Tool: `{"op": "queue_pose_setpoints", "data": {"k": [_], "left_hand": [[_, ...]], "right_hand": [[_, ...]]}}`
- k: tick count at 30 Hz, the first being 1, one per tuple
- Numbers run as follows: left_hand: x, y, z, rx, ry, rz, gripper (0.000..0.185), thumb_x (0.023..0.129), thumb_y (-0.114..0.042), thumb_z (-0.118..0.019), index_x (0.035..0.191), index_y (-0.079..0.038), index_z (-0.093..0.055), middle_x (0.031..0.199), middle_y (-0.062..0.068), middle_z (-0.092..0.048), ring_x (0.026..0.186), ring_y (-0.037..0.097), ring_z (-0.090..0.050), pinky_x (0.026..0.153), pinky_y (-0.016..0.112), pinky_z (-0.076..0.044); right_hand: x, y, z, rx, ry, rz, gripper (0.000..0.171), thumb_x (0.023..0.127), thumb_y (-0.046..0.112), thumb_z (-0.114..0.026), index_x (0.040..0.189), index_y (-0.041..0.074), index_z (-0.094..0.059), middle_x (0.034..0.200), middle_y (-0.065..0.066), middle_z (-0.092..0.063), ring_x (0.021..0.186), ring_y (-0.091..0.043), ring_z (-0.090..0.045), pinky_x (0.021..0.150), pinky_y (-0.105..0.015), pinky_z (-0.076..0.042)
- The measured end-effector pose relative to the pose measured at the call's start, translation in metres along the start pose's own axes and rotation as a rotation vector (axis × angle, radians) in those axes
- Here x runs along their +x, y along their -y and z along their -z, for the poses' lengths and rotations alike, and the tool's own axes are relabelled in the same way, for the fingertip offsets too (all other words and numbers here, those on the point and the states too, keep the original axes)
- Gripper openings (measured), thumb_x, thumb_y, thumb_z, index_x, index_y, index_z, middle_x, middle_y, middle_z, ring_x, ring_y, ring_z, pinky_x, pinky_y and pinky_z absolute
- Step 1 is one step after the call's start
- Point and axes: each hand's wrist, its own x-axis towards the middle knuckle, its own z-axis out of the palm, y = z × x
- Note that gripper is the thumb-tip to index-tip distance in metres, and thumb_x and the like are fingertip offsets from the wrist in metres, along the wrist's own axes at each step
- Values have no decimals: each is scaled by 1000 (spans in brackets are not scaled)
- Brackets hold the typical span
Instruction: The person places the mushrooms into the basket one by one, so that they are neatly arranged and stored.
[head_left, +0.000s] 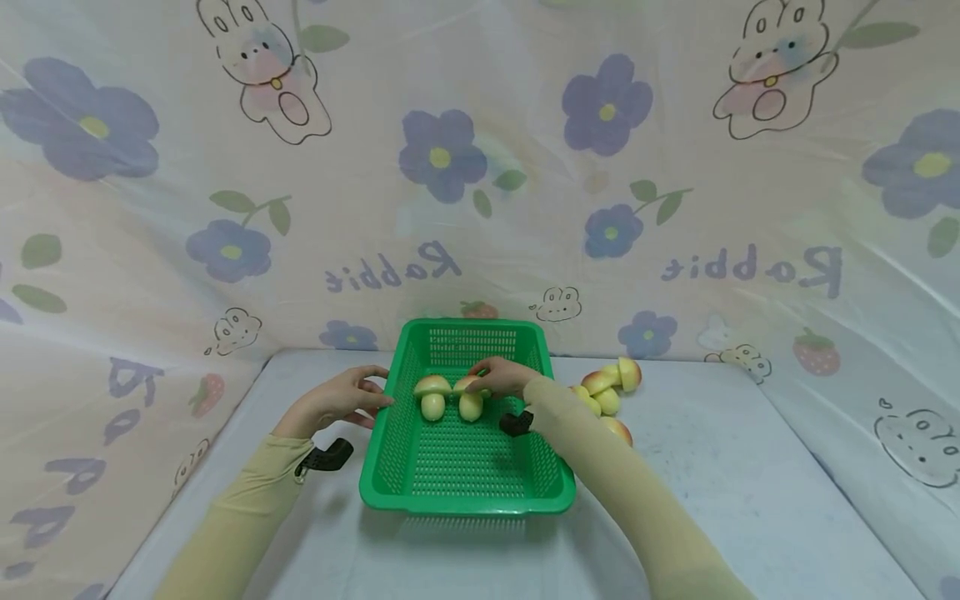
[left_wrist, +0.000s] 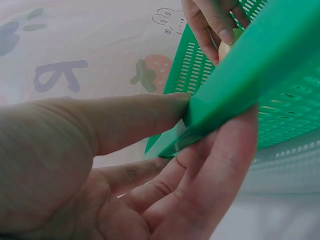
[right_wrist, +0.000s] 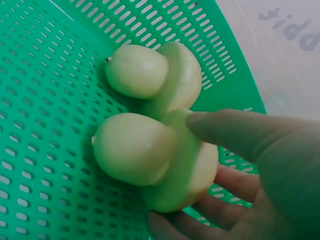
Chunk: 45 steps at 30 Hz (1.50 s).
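A green plastic basket [head_left: 468, 505] with slotted walls stands on the table. My left hand [head_left: 337, 398] holds its left rim, thumb on one side and fingers under the edge, as the left wrist view shows. Inside the basket, my right hand [head_left: 504, 377] grips a toy mushroom [right_wrist: 132, 148] by its cap, the thumb against the cap's underside and the fingers round its top. A second toy mushroom [right_wrist: 137, 71] lies close beside it, to its left in the head view. Both have pale yellow stems and yellow caps with reddish tops.
Several more toy mushrooms [head_left: 609, 387] lie in a loose pile on the white table [head_left: 750, 483], right of the basket and partly behind my right forearm. A printed cloth [head_left: 510, 225] with rabbits and flowers hangs behind and at the sides.
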Motion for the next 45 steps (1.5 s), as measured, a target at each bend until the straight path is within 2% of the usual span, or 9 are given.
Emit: {"op": "queue_pose_setpoints", "data": {"k": [11,19,23,26,31,38,45], "left_hand": [[4,-1,0,-10,9,-7,66,93,-10,-63,146,0,-25,104,17,-58,79,24,-64,70,40,-58],[6,-1,0,-9,11,0,64,93,-10,-63,145,0,-26,103,17,-59,78,24,-64,70,41,-58],[5,-1,0,-7,13,5,64,93,-10,-63,145,-1,-27,102,17,-59,78,24,-64,72,43,-57],[4,-1,-1,-6,12,7,63,93,-9,-63,145,0,-27,102,17,-59,78,24,-64,74,46,-57],[4,-2,-2,-5,9,15,64,93,-10,-63,145,-1,-27,103,18,-58,78,24,-64,74,46,-57],[3,-1,-2,4,4,18,66,93,-12,-64,146,-1,-25,106,18,-58,81,24,-64,75,45,-56],[2,1,-1,-11,7,19,63,94,-13,-62,145,-1,-26,105,18,-60,80,25,-64,72,42,-57]], "right_hand": [[1,0,2,97,-18,-28,43,95,21,-61,132,0,-51,138,-17,-44,124,-35,-45,97,-51,-44],[0,0,4,133,-34,-31,42,98,22,-56,133,-1,-49,132,-16,-50,120,-33,-49,96,-50,-45],[0,0,8,191,-30,-13,38,99,21,-52,129,-2,-53,126,-16,-54,116,-34,-52,98,-51,-43],[-1,-2,12,252,-32,1,37,100,21,-51,128,-2,-54,127,-19,-52,118,-37,-50,100,-52,-40],[-3,-5,20,327,-18,35,41,102,20,-48,134,-5,-46,138,-28,-41,125,-41,-43,104,-55,-35],[-15,0,34,433,-9,76,47,103,18,-45,142,-6,-35,145,-29,-31,133,-44,-31,107,-55,-31],[-35,3,49,422,-9,125,46,103,19,-46,143,-1,-35,143,-25,-38,132,-42,-34,103,-46,-40]]}}
